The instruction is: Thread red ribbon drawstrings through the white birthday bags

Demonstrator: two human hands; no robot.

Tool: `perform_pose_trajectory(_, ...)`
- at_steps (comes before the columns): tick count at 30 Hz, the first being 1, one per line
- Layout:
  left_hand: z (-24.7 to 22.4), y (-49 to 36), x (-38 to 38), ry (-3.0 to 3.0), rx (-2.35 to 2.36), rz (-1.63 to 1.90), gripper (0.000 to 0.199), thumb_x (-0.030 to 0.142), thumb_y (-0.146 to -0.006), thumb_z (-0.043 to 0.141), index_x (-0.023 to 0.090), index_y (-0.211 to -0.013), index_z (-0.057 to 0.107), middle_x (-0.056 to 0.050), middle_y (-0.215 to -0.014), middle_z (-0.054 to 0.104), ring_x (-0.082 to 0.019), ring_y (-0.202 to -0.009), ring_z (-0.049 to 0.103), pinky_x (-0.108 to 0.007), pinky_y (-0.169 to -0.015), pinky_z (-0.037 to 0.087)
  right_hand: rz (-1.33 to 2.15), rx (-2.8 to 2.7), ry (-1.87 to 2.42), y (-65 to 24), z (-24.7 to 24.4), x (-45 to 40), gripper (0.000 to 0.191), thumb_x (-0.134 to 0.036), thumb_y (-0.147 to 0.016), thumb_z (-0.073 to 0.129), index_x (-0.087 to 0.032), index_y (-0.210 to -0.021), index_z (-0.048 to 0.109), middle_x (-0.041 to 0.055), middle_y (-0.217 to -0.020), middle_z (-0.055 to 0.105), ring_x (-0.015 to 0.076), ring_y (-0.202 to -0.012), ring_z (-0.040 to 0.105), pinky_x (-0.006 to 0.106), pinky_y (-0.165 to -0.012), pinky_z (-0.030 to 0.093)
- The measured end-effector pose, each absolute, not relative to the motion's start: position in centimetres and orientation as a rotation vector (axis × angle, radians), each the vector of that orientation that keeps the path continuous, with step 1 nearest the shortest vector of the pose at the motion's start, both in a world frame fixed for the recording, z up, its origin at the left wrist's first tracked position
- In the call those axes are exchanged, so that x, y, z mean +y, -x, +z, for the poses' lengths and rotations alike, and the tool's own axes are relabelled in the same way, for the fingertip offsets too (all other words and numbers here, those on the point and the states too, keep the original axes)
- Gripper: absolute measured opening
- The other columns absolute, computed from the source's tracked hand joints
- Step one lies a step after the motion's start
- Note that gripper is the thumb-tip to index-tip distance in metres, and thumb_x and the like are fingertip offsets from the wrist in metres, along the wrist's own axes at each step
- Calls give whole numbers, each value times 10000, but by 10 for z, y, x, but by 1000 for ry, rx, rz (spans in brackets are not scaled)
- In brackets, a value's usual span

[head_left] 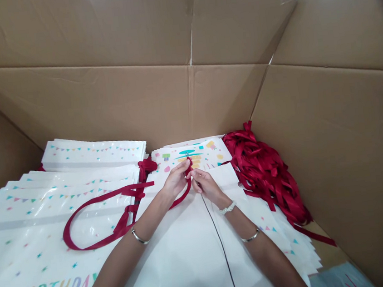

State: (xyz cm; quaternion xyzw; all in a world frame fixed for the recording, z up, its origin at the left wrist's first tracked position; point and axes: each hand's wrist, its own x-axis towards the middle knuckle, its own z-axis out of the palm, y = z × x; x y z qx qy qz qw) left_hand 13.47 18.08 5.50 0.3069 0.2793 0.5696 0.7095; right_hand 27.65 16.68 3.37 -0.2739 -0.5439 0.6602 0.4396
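My left hand (177, 178) is closed on a dark red ribbon (185, 193), whose tail curves down below the fingers. A small metallic loop or hook tip (187, 154) sticks up above the fingertips; what it belongs to is hidden. Right beside it, my right hand (207, 185) pinches at the same ribbon. From under the right hand a thin black cord (219, 236) runs down toward the bottom edge. Both hands are above a blank white sheet or bag (182, 254). Behind them is a printed white sheet or bag (169, 164) with colourful shapes.
Stacked white bags or sheets (44, 241) printed with bunting and birthday lettering lie at left, a red ribbon loop (67, 229) on them. A heap of red ribbons (266, 172) is at right, over more white sheets (299, 255). Tall cardboard walls (111, 97) surround everything.
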Motion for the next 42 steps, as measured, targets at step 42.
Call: perform_pose_trajectory(42, 58, -9, 63, -1837, 1466, 588, 546, 430, -547, 942, 266, -1051, 810, -88, -1079, 749, -271, -885, 666, -269, -733, 447, 999, -1459, 626, -361, 231, 133, 355, -539, -916, 727, -224, -979, 575, -78, -638, 496, 19, -410, 319, 180, -377, 158)
